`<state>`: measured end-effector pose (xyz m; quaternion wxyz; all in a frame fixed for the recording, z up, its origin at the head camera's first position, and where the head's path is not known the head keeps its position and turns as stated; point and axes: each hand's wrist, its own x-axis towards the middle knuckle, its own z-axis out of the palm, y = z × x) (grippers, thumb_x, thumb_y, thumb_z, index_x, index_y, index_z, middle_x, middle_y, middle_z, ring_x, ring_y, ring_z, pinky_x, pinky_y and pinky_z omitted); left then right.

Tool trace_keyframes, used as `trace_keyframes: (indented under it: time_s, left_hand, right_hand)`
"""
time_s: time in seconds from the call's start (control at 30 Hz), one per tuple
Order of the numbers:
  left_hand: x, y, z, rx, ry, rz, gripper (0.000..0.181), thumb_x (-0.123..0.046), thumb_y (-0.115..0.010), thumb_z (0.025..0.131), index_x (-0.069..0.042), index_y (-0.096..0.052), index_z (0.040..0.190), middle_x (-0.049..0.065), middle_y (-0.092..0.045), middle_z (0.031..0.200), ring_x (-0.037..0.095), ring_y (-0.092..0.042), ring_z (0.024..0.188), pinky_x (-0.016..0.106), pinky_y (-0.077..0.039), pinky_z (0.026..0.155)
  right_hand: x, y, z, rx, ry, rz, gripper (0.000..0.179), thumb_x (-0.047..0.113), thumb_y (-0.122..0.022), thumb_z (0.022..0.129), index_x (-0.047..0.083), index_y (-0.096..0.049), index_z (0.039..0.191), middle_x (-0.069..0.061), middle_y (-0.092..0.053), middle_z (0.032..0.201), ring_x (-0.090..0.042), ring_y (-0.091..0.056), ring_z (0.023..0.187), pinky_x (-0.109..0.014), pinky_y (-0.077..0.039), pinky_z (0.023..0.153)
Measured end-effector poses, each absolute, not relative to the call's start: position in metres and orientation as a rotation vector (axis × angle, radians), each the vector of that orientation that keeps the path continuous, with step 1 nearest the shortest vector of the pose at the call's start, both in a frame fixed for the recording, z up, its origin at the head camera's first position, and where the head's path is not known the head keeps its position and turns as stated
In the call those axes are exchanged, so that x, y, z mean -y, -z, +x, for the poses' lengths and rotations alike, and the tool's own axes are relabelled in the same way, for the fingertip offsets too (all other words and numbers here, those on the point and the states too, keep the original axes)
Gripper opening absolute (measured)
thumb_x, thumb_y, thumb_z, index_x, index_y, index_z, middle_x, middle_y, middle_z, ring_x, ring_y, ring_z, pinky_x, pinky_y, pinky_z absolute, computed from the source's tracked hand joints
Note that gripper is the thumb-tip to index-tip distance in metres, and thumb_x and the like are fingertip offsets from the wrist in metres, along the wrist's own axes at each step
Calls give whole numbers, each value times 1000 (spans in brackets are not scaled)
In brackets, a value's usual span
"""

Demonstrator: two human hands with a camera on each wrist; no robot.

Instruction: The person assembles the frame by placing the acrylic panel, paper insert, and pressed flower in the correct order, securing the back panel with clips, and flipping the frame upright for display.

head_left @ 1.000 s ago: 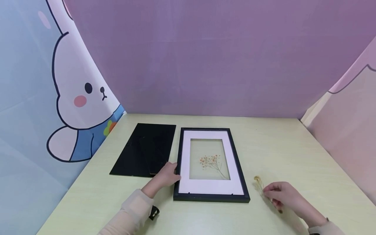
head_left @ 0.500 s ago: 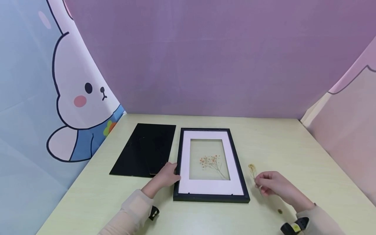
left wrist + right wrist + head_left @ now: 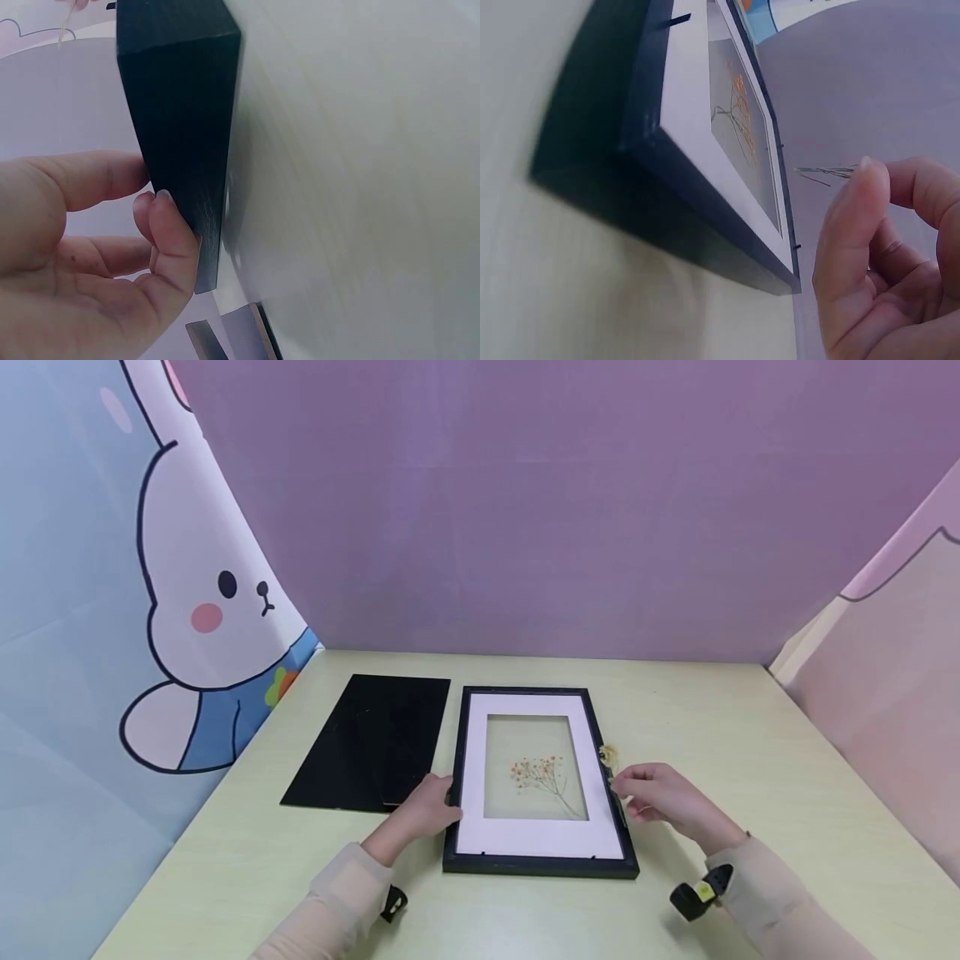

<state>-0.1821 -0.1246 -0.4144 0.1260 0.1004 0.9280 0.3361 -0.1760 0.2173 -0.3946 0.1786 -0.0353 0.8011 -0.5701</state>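
Dried pale-yellow flower sprig is at the right rail of a black rectangular picture frame, overlapping that rail in the head view. Right hand: fingers pinch its thin stems; right wrist view shows the stem ends raised, clear of the frame. Left hand: fingers curled against the frame's left rail, gripping it. Inside the frame, a white card mat borders a clear window, on which lies a branched dried sprig with small orange blossoms.

Risks (judgement): stems look brittle; too hard a pinch, or a knock on the rail, could snap them or shed petals. A low pass over the window could drag the orange blossoms out of place. A tug from the left hand could shift frame and contents together. Dark tabs on the rail might snag a stem.

Surface: pale wood-toned bench, faint grain, soft shadows under both arms. Flat black panel lies just left of the frame.

Room: plain purple backdrop behind; pale-blue left wall with a white cartoon rabbit; pinkish covering on the right.
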Motion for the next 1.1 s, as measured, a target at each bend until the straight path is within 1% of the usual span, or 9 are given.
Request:
trace_keyframes:
  time_s: [0.07, 0.23, 0.33, 0.5, 0.73, 0.87, 1.0, 1.1]
  left_hand:
    - [125, 414, -182, -2701, -974, 289, 54, -7, -59, 85, 14, -39, 130, 30, -41, 125, 30, -43, 99, 43, -42, 78]
    - [125, 416, -183, -2706, -968, 301, 53, -7, -59, 84, 14, -40, 130, 30, -41, 126, 30, -42, 102, 43, -42, 78]
    - [125, 417, -184, -2710, -972, 314, 53, -6, -60, 84, 14, -41, 129, 30, -41, 126, 31, -42, 100, 42, -43, 76]
    - [125, 418, -184, -2695, -983, 293, 56, -6, -59, 84, 15, -38, 131, 32, -37, 130, 32, -43, 100, 39, -44, 69]
    - [125, 417, -183, -2704, -973, 296, 54, -6, -59, 84, 13, -40, 131, 29, -41, 127, 31, -43, 100, 41, -43, 73]
    - [125, 416, -183, -2701, -971, 288, 54, -6, -59, 85, 13, -40, 131, 30, -40, 127, 30, -44, 98, 41, -44, 73]
    - [124, 416, -182, -2700, -978, 285, 55, -6, -59, 85, 14, -39, 131, 29, -41, 126, 29, -44, 97, 41, -44, 74]
    - [124, 416, -182, -2702, -981, 286, 54, -6, -60, 85, 13, -40, 131, 28, -43, 124, 29, -44, 95, 40, -44, 72]
  right_hand:
    - [-212, 394, -180, -2281, 1597, -86, 31, 16, -57, 89, -11, -57, 103, -8, -54, 82, -13, -51, 59, -26, -45, 54]
    - [-201, 392, -190, -2299, 1583, -56, 31, 18, -59, 88, -10, -58, 103, -6, -54, 77, -12, -49, 60, -24, -43, 52]
    - [-195, 392, -194, -2296, 1582, -49, 31, 18, -59, 88, -9, -57, 104, -6, -54, 75, -12, -48, 60, -22, -41, 50]
    - [-188, 395, -203, -2300, 1592, -42, 30, 16, -58, 89, -10, -57, 104, -5, -53, 74, -12, -46, 58, -20, -38, 48]
    - [-184, 406, -215, -2305, 1583, -25, 28, 14, -57, 89, -10, -58, 104, -5, -55, 74, -10, -46, 54, -19, -37, 47]
    - [-182, 409, -220, -2306, 1570, -33, 26, 13, -57, 88, -9, -60, 101, -6, -55, 72, -10, -44, 51, -19, -35, 45]
    - [-179, 411, -223, -2327, 1543, -32, 24, 14, -57, 88, -8, -61, 98, -6, -57, 72, -8, -43, 49, -18, -34, 45]
    - [-178, 412, -226, -2345, 1524, -27, 24, 15, -57, 89, -7, -61, 98, -5, -56, 71, -7, -42, 48, -18, -33, 44]
